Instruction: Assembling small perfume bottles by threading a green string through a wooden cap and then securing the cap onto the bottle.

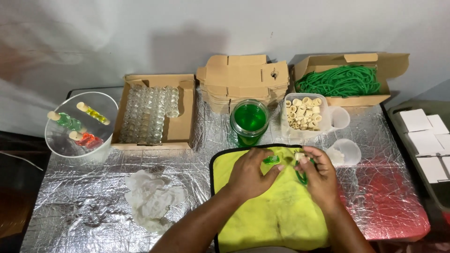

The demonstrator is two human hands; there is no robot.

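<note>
While the left hand pinches a small green-filled glass bottle, the right hand grips a green cord and cork; behind, brown cardboard box of clear vials, stacked flat cartons.

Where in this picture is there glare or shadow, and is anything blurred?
Head view: the crinkled silver foil table cover shows scattered glare; stacked cardboard boxes cast a soft shadow on the wall; left hand and right hand look slightly soft.
</note>
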